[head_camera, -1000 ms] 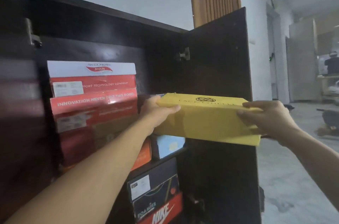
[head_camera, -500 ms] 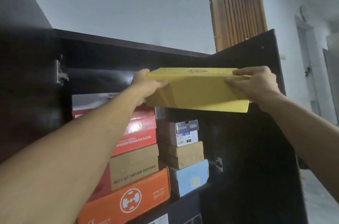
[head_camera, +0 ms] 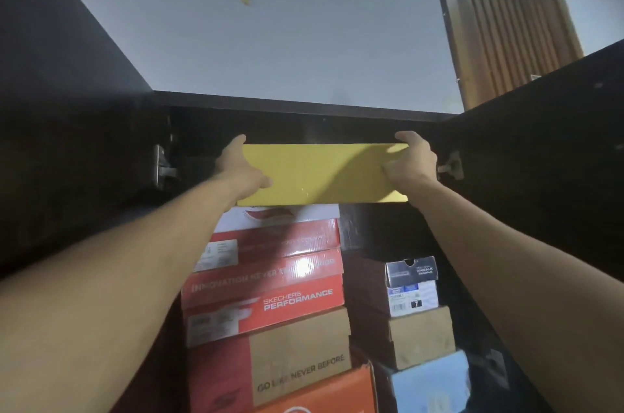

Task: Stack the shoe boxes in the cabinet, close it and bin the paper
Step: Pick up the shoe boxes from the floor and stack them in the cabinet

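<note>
Both hands, the left hand point(head_camera: 241, 169) and the right hand point(head_camera: 410, 161), grip the ends of the yellow shoe box point(head_camera: 322, 174) with fingers curled round it, holding it just above the red box stack point(head_camera: 270, 277) inside the open dark cabinet point(head_camera: 304, 108).

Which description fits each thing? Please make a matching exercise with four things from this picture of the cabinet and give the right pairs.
Things:
1. yellow box
2. brown box marked GO LIKE NEVER BEFORE
3. light blue box
4. cabinet doors

Descriptions:
A. lowest visible in the right stack
B. swung open on both sides
C. gripped at its ends by the left hand and the right hand
D. under the red Skechers boxes in the left stack

Pairs: 1-C, 2-D, 3-A, 4-B
</note>
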Demonstrator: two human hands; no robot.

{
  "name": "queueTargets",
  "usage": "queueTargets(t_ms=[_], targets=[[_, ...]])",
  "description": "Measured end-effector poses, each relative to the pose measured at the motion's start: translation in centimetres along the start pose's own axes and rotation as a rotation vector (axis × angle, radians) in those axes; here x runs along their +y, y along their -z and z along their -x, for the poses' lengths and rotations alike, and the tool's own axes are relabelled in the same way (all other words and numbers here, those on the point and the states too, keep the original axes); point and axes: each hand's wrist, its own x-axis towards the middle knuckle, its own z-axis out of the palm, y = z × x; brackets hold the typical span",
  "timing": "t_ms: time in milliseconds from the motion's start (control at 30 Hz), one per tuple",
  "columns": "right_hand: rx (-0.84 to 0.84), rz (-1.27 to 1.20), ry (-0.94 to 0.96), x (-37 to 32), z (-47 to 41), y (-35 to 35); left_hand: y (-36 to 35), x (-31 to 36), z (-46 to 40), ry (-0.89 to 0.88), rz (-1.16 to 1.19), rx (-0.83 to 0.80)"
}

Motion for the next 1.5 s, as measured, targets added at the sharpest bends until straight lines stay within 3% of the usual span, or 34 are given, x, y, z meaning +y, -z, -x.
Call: queueTargets(t_ms=[233,367,467,600,1000,1233,1500], targets=[[0.026,-0.092,-0.035,0.6,-0.9,-6.1,0.9,-2.8,-0.4,-0.103,-0.372,0.075],[-0.091,-0.053,0.024,1.4,-1.1,-9.3,0.7,-3.7,0.0,-0.239,-0.866,0.170],[-0.213,-0.042,0.104,2.0,-0.6,-11.3,0.8,-4.9,0.1,-0.305,-1.118,0.131],[-0.321,0.048,0.113,2.5,-0.1,-13.3,1.0,-6.9,0.4,-0.205,-1.143,0.008],[-0.394,0.289,0.205,3.6,0.0,-13.9,0.8,-7.9,0.2,-0.064,-1.096,-0.267],[-0.413,0.405,0.215,3.5,0.9,-13.5,0.8,-7.9,0.1,-0.061,-1.072,-0.296],[-0.559,0.478,0.233,4.1,1.0,-12.4,0.7,-7.9,0.1,-0.029,-1.047,-0.335]])
